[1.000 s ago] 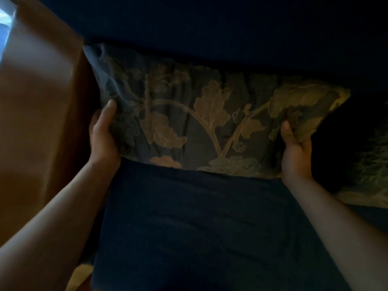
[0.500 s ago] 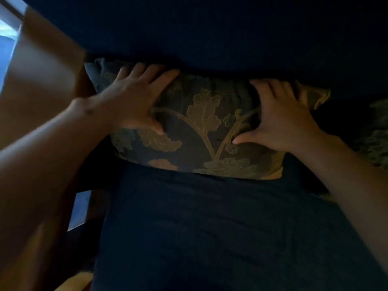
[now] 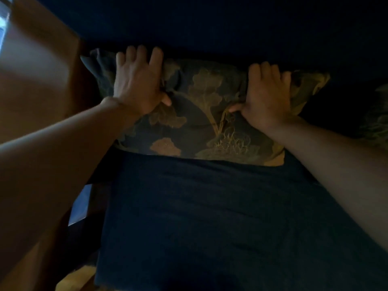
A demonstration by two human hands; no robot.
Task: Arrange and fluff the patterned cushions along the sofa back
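A dark cushion [image 3: 201, 114] with a gold leaf pattern leans against the navy sofa back [image 3: 210, 24], its lower edge on the seat [image 3: 210, 217]. My left hand [image 3: 136, 80] grips its upper left part, fingers hooked over the top edge and thumb pinching the front fabric. My right hand [image 3: 266, 95] holds the upper right part the same way, thumb pressed into the pattern. The cushion's top edge is partly hidden under my fingers. A second patterned cushion [image 3: 375, 118] shows at the far right edge, mostly cut off.
An orange-brown surface [image 3: 37, 70] rises just left of the sofa end, close to the cushion's left corner. A strip of light floor [image 3: 75, 278] shows at the bottom left, beside the seat's edge. The room is dim.
My hands left the cushion's side corners, came onto its front, then slid up to grip its top edge. The cushion now sits pushed back against the sofa back.
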